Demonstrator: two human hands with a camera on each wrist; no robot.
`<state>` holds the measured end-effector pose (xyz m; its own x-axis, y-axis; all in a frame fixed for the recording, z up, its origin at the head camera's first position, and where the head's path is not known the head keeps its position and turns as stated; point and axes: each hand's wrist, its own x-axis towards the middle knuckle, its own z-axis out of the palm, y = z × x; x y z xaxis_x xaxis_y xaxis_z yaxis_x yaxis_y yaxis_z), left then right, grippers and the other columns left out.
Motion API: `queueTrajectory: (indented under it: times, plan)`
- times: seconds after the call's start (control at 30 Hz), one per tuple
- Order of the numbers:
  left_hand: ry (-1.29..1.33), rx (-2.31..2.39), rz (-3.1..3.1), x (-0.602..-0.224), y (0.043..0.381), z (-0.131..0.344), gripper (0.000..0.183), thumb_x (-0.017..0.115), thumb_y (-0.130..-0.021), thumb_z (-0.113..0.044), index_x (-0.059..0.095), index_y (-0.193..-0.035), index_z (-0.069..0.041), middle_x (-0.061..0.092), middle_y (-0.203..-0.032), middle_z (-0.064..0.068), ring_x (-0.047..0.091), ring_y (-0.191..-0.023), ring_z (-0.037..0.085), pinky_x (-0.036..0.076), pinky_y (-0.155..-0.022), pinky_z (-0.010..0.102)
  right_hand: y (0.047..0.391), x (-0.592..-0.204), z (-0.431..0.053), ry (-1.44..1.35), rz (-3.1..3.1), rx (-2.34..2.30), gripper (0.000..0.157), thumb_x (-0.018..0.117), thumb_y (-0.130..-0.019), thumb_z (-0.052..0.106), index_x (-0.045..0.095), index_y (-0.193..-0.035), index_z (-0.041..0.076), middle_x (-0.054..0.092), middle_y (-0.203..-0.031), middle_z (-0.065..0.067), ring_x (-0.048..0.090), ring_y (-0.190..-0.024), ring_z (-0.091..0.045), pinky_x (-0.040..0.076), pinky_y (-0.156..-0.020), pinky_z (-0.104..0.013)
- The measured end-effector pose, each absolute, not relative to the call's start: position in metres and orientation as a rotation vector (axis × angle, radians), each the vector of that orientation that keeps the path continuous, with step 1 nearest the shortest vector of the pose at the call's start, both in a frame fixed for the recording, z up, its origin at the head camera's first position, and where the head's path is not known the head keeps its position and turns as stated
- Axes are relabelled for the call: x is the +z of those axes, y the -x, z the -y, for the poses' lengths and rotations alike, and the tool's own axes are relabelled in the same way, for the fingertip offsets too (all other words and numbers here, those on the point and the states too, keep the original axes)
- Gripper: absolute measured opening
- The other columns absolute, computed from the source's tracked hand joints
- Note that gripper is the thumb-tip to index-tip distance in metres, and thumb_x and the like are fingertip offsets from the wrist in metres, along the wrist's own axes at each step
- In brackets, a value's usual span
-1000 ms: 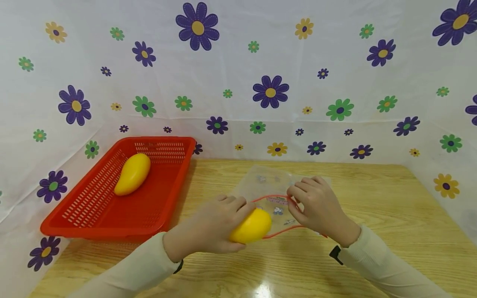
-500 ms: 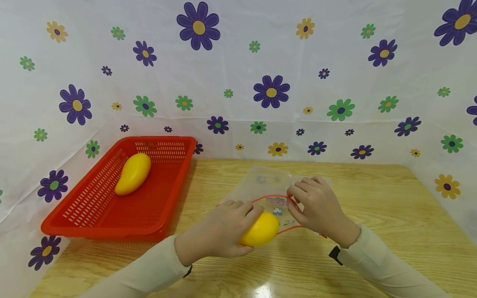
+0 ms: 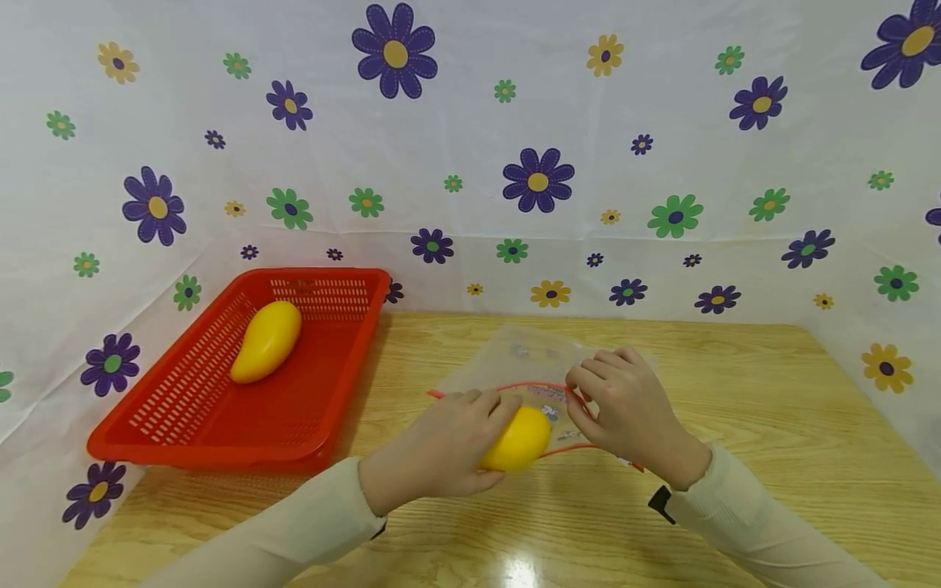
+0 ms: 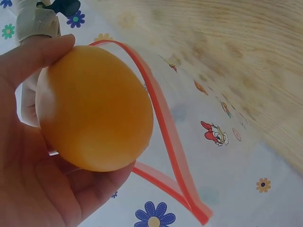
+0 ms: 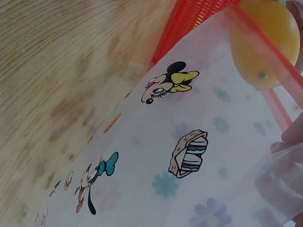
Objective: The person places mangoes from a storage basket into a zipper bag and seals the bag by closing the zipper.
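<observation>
The left hand [image 3: 456,445] has its fingers and thumb curled round one mango [image 3: 524,439] and holds it right at the mouth of the bag [image 3: 488,359]. The right hand [image 3: 625,400] pinches the bag's red edge [image 4: 164,120], and the mouth is open. So opening the bag looks done, and so does picking up this mango. Putting it in looks barely begun: no mango shows deep in the bag, and I can't tell if the tip of this one is past the edge. The see-through bag lies on the wood table [image 3: 750,400], mostly just past the hands. The other mango [image 3: 268,340] sits in the basket [image 3: 309,396] on the left, and no hand touches it. If both are meant for the bag, most of the work seems left.
</observation>
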<state>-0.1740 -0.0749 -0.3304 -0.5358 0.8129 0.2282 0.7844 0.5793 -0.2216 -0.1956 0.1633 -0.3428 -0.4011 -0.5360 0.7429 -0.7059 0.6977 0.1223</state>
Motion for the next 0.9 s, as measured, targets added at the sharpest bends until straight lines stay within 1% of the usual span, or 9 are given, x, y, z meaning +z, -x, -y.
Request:
queueTrajectory:
  times: [0.63, 0.9]
  plan:
    - [1.310, 0.134, 2.532, -0.332, 0.177, 0.068, 0.076, 0.074, -0.072, -0.047, 0.045, -0.130, -0.006, 0.061, -0.101, 0.003, 0.062, -0.085, 0.016, 0.054, -0.078, 0.028, 0.196, -0.343, -0.162, -0.955, 2.091, 0.288, 0.007, 0.065, -0.069, 0.012, 0.058, -0.067, 0.013, 0.060, -0.062, 0.003, 0.048, -0.059, -0.013, 0.037, -0.062, -0.030]
    - [1.329, 0.129, 2.558, -0.334, 0.177, 0.064, 0.076, 0.074, -0.073, -0.047, 0.044, -0.129, -0.006, 0.061, -0.103, 0.004, 0.061, -0.083, 0.015, 0.053, -0.078, 0.026, 0.196, -0.342, -0.162, -0.954, 2.086, 0.285, 0.007, 0.064, -0.070, 0.012, 0.058, -0.067, 0.012, 0.060, -0.061, 0.002, 0.048, -0.059, -0.013, 0.039, -0.063, -0.031]
